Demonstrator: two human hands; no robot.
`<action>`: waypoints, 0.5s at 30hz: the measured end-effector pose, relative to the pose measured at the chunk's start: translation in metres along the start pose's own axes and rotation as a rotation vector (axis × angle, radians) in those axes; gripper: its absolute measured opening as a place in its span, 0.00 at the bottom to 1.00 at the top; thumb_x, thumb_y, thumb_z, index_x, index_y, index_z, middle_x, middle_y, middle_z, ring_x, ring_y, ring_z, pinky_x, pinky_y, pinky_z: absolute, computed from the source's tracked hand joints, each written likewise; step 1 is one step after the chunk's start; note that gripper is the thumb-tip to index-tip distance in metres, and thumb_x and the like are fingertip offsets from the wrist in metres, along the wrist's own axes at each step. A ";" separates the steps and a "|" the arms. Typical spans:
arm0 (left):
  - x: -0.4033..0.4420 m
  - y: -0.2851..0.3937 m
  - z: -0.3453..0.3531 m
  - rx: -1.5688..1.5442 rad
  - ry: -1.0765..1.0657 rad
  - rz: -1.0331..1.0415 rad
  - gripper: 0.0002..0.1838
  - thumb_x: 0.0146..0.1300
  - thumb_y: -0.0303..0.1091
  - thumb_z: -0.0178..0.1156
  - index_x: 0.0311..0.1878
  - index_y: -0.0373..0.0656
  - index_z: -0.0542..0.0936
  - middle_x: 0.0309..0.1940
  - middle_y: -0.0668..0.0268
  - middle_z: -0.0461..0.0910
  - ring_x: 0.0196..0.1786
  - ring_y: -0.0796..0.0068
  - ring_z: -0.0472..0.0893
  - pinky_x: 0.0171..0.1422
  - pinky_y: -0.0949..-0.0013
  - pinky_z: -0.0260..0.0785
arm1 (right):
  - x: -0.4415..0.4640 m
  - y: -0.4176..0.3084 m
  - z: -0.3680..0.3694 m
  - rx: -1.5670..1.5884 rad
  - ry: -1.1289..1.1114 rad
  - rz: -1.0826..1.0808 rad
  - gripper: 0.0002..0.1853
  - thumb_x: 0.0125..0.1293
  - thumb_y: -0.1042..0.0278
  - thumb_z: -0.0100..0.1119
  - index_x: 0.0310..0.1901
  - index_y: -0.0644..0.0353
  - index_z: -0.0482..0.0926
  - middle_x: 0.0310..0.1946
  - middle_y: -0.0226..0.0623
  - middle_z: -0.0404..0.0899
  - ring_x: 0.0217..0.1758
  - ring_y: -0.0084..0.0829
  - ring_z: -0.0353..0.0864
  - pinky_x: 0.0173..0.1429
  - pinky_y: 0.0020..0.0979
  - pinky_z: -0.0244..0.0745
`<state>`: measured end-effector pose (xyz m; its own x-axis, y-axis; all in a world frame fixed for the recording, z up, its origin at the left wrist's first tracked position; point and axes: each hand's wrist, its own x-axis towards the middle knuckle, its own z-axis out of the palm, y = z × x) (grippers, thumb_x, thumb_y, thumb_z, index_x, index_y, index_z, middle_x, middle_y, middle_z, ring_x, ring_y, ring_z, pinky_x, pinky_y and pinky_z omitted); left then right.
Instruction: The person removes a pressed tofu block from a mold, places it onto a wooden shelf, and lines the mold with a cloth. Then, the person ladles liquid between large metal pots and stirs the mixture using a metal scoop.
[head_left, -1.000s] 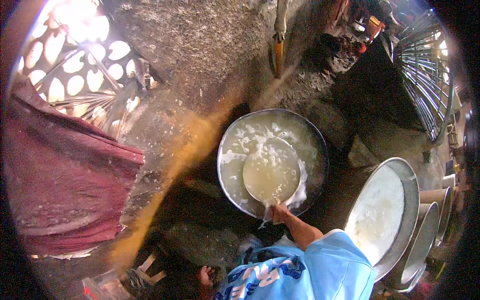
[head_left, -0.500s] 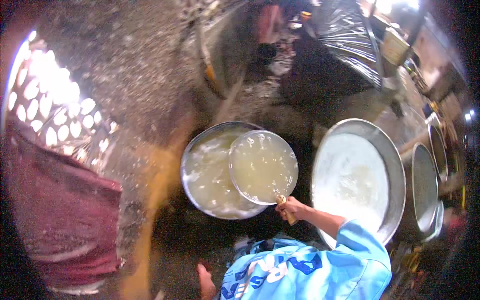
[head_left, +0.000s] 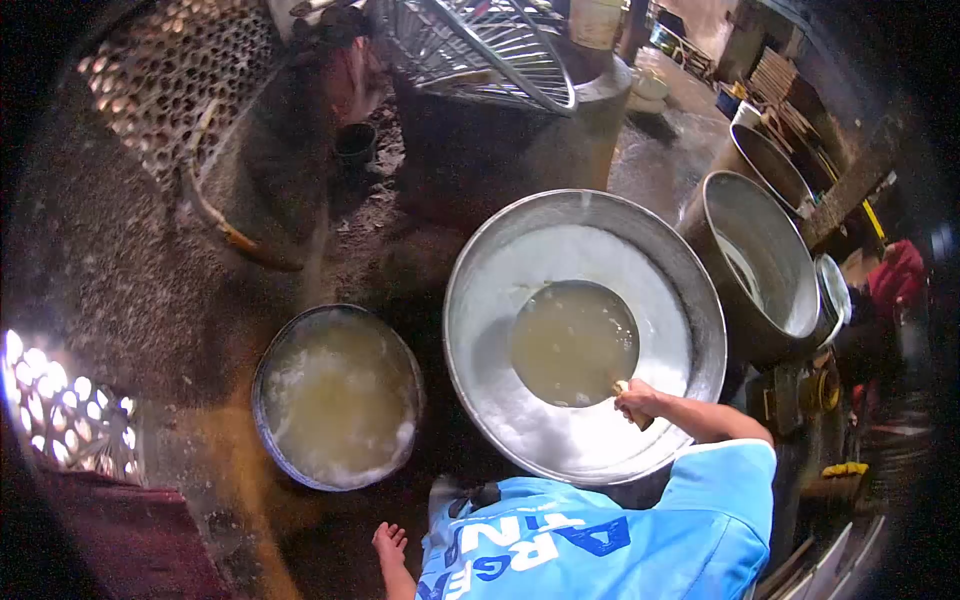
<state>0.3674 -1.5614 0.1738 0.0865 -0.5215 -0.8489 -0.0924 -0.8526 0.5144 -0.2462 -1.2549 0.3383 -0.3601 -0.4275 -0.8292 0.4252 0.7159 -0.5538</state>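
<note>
My right hand (head_left: 638,402) is closed round the short handle of a wide round scoop (head_left: 574,343). Cloudy yellowish liquid fills the scoop, which is over a large metal basin (head_left: 462,330) with white, foamy contents. To the left is a smaller round pan (head_left: 262,415) of cloudy, frothy liquid; nothing is dipped in it. My left hand (head_left: 390,540) hangs low, below and between the two vessels, with its fingers apart and nothing in it.
Two deep metal vessels (head_left: 765,255) (head_left: 768,165) stand at the right. A wire-ribbed metal frame (head_left: 490,50) rests on a big dark drum (head_left: 500,150) at the top. Dark red cloth (head_left: 130,535) lies at the lower left, and a curved stick (head_left: 215,215) leans at the upper left.
My right hand has lifted the full scoop out of the smaller pan and carried it right, over the large basin. The view has turned to the right. My left hand remains low and empty.
</note>
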 end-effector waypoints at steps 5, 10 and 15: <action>-0.035 0.018 0.009 0.092 0.057 -0.043 0.16 0.60 0.43 0.52 0.51 0.53 0.71 0.35 0.66 0.76 0.38 0.65 0.76 0.43 0.54 0.66 | 0.047 0.104 -0.024 0.127 0.134 0.022 0.08 0.48 0.78 0.59 0.23 0.62 0.67 0.14 0.35 0.68 0.13 0.28 0.70 0.16 0.33 0.69; -0.049 0.036 0.017 0.223 0.173 -0.047 0.14 0.60 0.43 0.52 0.48 0.53 0.71 0.30 0.68 0.77 0.32 0.65 0.78 0.39 0.56 0.67 | 0.085 0.173 0.003 0.471 0.135 0.044 0.12 0.49 0.80 0.57 0.35 0.64 0.67 0.22 0.36 0.69 0.19 0.29 0.72 0.18 0.33 0.71; -0.059 0.073 0.043 0.222 0.097 0.061 0.11 0.61 0.43 0.52 0.45 0.54 0.72 0.26 0.72 0.74 0.31 0.71 0.77 0.34 0.61 0.64 | 0.126 0.186 0.084 0.706 0.014 0.162 0.06 0.56 0.76 0.53 0.26 0.58 0.67 0.15 0.29 0.66 0.13 0.23 0.67 0.16 0.26 0.67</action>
<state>0.3128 -1.5911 0.2559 0.1679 -0.5820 -0.7957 -0.3152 -0.7965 0.5161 -0.1424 -1.2219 0.1244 -0.2556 -0.3352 -0.9068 0.9072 0.2409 -0.3448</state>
